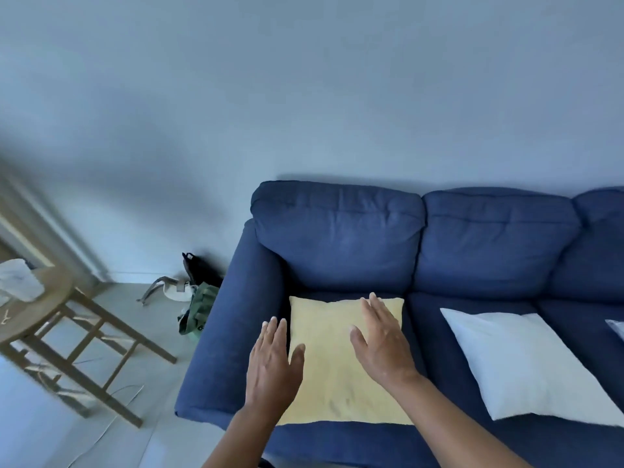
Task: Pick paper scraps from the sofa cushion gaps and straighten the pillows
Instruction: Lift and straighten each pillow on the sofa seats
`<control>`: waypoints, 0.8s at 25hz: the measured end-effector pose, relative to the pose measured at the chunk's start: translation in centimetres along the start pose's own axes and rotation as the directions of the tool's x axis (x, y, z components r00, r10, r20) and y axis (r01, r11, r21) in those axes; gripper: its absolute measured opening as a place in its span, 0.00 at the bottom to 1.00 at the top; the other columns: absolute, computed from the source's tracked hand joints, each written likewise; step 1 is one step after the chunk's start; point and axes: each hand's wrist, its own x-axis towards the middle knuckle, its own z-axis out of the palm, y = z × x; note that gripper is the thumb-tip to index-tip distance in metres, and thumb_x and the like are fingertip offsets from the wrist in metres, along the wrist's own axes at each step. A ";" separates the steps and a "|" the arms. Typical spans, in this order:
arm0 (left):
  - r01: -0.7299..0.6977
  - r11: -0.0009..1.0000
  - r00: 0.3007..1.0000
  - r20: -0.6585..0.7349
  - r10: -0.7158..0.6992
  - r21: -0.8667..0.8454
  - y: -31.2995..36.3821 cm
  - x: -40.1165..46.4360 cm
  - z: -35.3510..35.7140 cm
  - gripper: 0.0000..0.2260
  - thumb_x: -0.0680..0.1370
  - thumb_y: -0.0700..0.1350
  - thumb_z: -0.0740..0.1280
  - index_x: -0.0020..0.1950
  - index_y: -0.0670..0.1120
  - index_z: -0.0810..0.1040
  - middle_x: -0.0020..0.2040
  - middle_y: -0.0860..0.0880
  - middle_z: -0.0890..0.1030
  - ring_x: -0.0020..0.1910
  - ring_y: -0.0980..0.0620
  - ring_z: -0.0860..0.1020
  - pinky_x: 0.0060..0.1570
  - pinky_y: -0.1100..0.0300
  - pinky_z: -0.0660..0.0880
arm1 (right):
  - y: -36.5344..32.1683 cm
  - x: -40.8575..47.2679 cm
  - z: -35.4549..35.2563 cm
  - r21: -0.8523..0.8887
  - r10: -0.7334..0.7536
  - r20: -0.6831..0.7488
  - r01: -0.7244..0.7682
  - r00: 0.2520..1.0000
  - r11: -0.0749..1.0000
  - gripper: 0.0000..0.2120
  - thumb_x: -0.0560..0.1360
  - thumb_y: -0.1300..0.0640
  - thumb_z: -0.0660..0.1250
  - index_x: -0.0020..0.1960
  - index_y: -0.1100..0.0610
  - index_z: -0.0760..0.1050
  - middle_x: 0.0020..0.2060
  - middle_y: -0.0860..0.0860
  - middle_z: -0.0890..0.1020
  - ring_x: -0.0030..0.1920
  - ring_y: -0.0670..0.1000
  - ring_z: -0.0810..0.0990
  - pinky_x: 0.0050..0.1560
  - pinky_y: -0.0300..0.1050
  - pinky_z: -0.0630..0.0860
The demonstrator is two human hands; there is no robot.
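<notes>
Both hands, left [272, 361] and right [381, 339], are flat with straight fingers over the yellow pillow [332, 376] at the sofa's [337, 244] left end. Whether they touch it is unclear. The white pillow [526, 363] lies mid-seat; another pillow [616, 327] is cut off at right.

A round wooden table [40, 292] stands left; a black bag [199, 270] and green cloth [199, 309] lie on the floor.
</notes>
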 end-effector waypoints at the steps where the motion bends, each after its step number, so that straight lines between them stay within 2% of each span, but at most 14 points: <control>1: -0.020 1.000 1.000 0.010 0.020 -0.001 0.3 0.3 0.4 0.29 0.83 0.56 0.59 0.80 0.46 0.58 0.81 0.48 0.56 0.81 0.51 0.51 0.77 0.55 0.53 | 0.5 0.1 -0.3 -0.002 0.016 -0.012 -0.016 1.000 1.000 0.28 0.83 0.48 0.58 0.80 0.56 0.57 0.81 0.54 0.54 0.81 0.52 0.51 0.80 0.46 0.53; 10: -0.124 0.992 0.990 0.076 0.121 0.035 3.9 7.2 4.9 0.29 0.82 0.55 0.60 0.80 0.45 0.58 0.81 0.47 0.57 0.81 0.48 0.52 0.76 0.55 0.54 | 6.0 4.9 -1.3 -0.005 0.103 -0.049 -0.104 0.993 0.995 0.30 0.83 0.48 0.58 0.81 0.56 0.55 0.81 0.54 0.53 0.81 0.52 0.50 0.80 0.48 0.52; 20: -0.063 0.994 0.984 0.169 0.047 0.093 7.3 14.2 10.4 0.29 0.82 0.53 0.62 0.79 0.44 0.59 0.80 0.45 0.60 0.80 0.45 0.56 0.75 0.52 0.58 | 12.0 12.4 -0.8 0.037 0.147 0.069 -0.150 0.987 0.988 0.30 0.83 0.48 0.59 0.81 0.55 0.55 0.81 0.54 0.52 0.82 0.52 0.49 0.81 0.48 0.51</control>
